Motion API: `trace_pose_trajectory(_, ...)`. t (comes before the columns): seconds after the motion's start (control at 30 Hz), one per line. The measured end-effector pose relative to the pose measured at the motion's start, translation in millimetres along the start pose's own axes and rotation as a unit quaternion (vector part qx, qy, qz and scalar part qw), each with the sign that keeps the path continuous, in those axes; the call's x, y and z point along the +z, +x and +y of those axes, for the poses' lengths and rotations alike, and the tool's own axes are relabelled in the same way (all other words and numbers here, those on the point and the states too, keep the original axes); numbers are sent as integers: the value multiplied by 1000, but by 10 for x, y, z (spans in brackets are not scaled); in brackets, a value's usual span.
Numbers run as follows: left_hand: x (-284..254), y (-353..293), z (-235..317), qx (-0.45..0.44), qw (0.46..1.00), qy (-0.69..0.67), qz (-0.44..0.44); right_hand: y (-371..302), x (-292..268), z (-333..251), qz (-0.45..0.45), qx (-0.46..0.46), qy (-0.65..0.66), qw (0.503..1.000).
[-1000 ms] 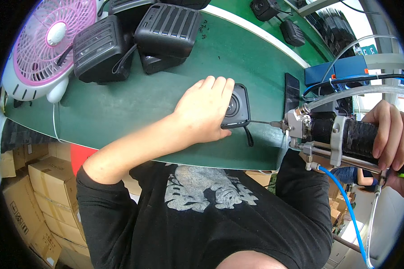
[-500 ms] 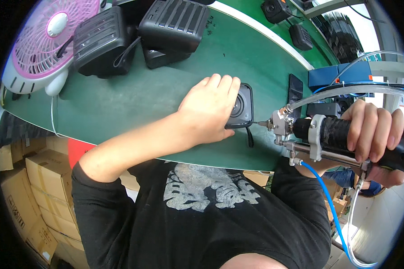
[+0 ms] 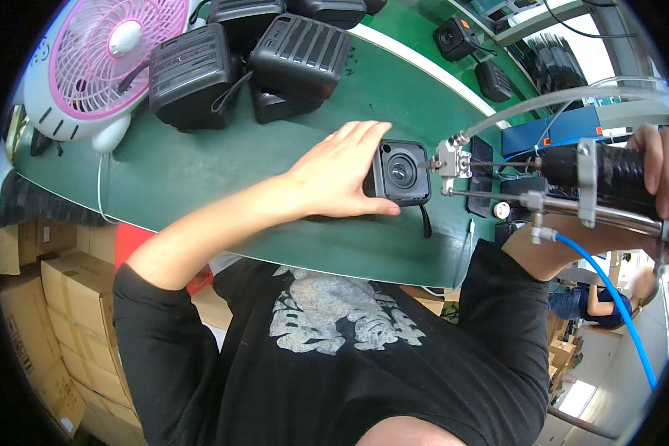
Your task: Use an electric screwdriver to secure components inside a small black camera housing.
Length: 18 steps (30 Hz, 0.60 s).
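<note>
On the green bench my left hand [image 3: 340,172] grips a small black box speaker [image 3: 418,157] by its left side. The thumb lies along the near edge and the fingers reach over the far corner. A round driver cone faces up, and a wrist strap [image 3: 426,221] hangs off the near right corner. At the right, my right hand [image 3: 660,167] is wrapped round the black grip of an automatic-feed screwdriver [image 3: 587,178]. Its metal nose block [image 3: 450,163] is at the speaker's right edge; I cannot tell whether the tip touches.
Several black ribbed speakers [image 3: 301,56] are piled at the back left beside a pink-and-white fan [image 3: 119,67]. A dark phone [image 3: 481,167] and blue boxes [image 3: 550,130] lie right. A clear hose [image 3: 557,97] and blue air tube [image 3: 609,286] trail from the tool. Cartons [image 3: 78,297] stand lower left.
The screwdriver has been drawn back and turned, so its nose sits higher beside the speaker. My left hand has shifted, uncovering more of the speaker's face. The head view has moved slightly.
</note>
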<state>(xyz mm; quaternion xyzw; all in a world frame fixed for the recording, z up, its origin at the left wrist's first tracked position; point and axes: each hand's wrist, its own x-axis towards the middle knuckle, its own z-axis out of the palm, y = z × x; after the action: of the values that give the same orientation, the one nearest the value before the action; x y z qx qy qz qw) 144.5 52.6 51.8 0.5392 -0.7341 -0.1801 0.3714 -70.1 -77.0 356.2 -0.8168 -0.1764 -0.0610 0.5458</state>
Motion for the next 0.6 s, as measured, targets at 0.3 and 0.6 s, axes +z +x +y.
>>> trace_pose_trajectory(0.3,47,5,-19,-7,1000,-25,-18,380,431,699,121,-161,257,945)
trace_pose_trajectory(0.6,41,15,20,-8,999,-29,-23,92,282,905,258,-109,53,959)
